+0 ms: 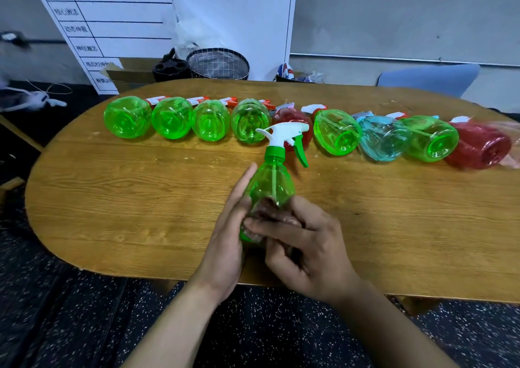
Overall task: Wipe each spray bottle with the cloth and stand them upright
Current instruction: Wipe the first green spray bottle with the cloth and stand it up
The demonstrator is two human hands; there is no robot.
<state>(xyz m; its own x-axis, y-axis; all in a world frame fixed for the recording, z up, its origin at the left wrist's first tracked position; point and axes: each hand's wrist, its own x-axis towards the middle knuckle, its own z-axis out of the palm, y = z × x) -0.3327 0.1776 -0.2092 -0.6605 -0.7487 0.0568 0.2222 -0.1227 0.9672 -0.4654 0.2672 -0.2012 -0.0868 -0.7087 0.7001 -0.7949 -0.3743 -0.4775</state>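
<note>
- Spray bottle point(271, 187) of translucent green plastic, with a green collar and trigger and a white nozzle head, sits near the middle of the surface point(140, 193), leaning slightly, its rounded body tapering to a narrow neck.
- Left hand point(228, 243) lies flat along the bottle's left side, fingers straight and pressed to the plastic, a wide grip.
- Right hand point(306, 249) wraps the lower body from the right, fingers curled round it in a close grip; no cloth can be made out.
- Nine more bottles lie on their sides in a row along the far edge, ribbed round bases toward the camera: four green at left point(128, 117), then red point(292, 122), green point(336, 132), pale blue point(381, 138), green point(430, 138) and red point(478, 145).
- Wood-grain surface is oval with rounded ends; a speckled dark floor point(70, 311) lies below.
</note>
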